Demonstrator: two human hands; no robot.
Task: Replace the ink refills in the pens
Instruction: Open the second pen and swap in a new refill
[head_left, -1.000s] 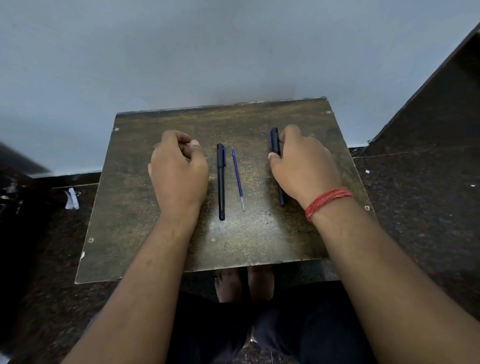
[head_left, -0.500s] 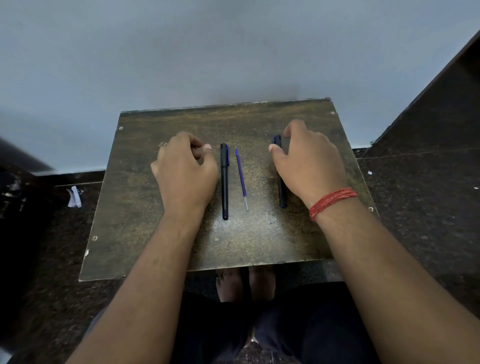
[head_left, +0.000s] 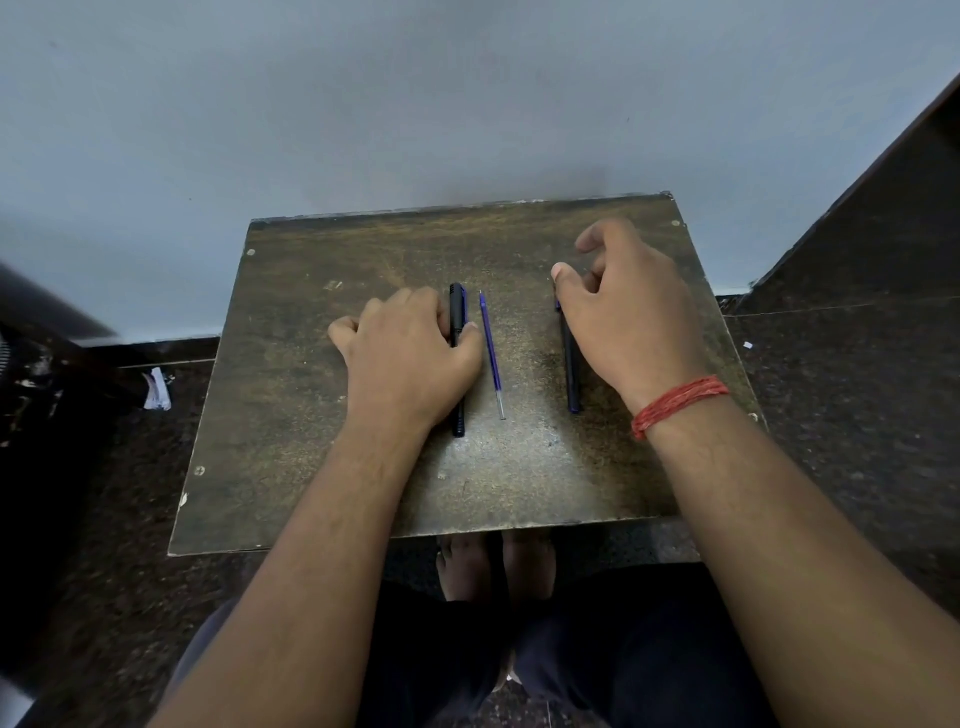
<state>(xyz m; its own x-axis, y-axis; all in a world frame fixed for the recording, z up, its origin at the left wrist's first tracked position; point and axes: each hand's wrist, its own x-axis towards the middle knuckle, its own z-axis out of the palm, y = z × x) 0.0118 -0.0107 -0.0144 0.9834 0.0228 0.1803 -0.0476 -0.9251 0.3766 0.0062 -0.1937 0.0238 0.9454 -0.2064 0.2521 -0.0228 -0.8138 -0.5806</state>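
Observation:
Two black pens and a loose blue refill (head_left: 491, 353) lie lengthwise on a worn brown board (head_left: 291, 415). My left hand (head_left: 410, 358) covers the middle of the left pen (head_left: 457, 306), which lies flat on the board. Its thumb presses the pen's right side and its fingers curl over the left side. The right pen (head_left: 571, 379) lies partly hidden under my right hand (head_left: 634, 322). That hand hovers with its fingers loosely curled and apart, holding nothing. A red thread band circles the right wrist. The refill lies between the pens, untouched, with its metal tip toward me.
The board's far edge meets a pale grey wall (head_left: 415, 104). Dark speckled floor surrounds it. A white scrap (head_left: 156, 389) lies on the floor at the left. A dark slanted panel (head_left: 883, 208) rises at the right. My bare feet (head_left: 493, 566) show under the board's near edge.
My left hand slid right from beside the left pen and closed over it. My right hand shifted toward the wall, and its fingers lifted and spread off the right pen.

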